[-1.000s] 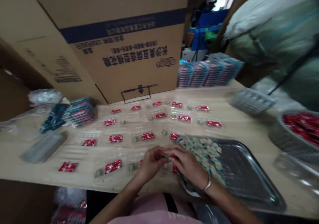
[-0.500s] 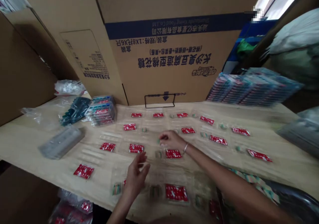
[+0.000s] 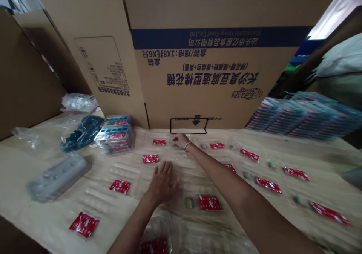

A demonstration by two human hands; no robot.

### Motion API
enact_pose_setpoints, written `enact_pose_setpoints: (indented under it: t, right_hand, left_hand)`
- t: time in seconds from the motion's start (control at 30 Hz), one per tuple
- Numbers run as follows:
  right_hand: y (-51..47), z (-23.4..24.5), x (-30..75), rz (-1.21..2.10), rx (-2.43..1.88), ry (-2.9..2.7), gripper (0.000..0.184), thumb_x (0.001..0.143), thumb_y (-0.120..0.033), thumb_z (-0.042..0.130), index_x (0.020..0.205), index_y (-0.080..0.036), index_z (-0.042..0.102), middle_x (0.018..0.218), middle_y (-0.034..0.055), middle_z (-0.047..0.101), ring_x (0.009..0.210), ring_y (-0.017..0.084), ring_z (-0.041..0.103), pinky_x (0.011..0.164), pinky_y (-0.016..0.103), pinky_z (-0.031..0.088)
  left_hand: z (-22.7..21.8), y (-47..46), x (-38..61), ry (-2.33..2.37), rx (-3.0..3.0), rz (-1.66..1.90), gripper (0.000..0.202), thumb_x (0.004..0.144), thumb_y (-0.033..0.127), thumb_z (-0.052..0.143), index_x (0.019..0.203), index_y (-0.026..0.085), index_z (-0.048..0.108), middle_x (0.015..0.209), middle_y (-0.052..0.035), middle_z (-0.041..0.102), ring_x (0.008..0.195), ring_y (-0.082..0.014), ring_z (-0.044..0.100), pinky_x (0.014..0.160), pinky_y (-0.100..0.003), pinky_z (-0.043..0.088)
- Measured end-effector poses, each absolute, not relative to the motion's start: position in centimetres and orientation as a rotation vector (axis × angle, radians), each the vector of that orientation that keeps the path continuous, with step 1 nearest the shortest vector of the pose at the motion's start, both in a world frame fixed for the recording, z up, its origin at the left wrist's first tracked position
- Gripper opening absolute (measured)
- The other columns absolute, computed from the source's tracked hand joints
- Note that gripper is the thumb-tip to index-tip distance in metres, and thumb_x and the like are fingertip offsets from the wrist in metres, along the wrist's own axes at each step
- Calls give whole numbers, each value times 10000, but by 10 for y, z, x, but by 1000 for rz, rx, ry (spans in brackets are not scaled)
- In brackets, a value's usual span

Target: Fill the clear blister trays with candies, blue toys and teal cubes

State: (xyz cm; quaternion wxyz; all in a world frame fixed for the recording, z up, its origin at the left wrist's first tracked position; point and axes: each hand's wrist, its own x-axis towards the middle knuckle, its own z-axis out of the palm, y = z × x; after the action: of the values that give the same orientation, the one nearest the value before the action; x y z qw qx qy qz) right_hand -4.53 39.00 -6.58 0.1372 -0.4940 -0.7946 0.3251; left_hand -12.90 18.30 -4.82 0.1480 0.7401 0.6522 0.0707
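Observation:
My right hand (image 3: 181, 141) reaches to the back row of clear plastic trays, its fingertips pinched around a small greenish striped candy (image 3: 172, 143) at a tray compartment. The fingers partly cover that piece. My left hand (image 3: 163, 182) is low over the trays nearer to me, slightly blurred, with fingers stretched out and nothing visible in them. Beyond its fingertips is a red printed packet (image 3: 150, 158) in a tray. Another red packet (image 3: 209, 202) lies beside a striped candy (image 3: 189, 202) to the right of my left hand.
A large cardboard carton (image 3: 198, 88) stands behind the trays. Stacked filled packs (image 3: 114, 135) sit at the back left, near a bag of teal pieces (image 3: 82, 131). Stacked empty trays (image 3: 59, 176) lie at the left. More stacked packs (image 3: 305, 114) stand at the back right.
My right hand has moved forward and slightly left, from the middle trays to the back row. My left hand has shifted forward over the trays. The camera view has tilted.

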Motion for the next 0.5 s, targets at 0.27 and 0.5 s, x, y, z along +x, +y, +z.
enact_pose_setpoints:
  t: [0.27,0.5]
  right_hand:
    - [398,-65,-47,876,-1499,-2494,227,883,-313,555,996,-122,604,998,42,619,861,172,607,740,335,523]
    - [392,-61,-54,727,-1543,-2566,234,885,-318,553,1023,-134,596,1032,58,613,899,173,603,787,363,510]
  left_hand:
    - [-48,185,-135,1814,2096,154,680,808,478,457,1367,100,380,1465,-163,306,1370,-325,215,1081,-540,194]
    - [-50,187,-136,1827,2081,100,747,752,456,500,1384,90,345,1486,-136,270,1384,-298,183,1104,-512,162]
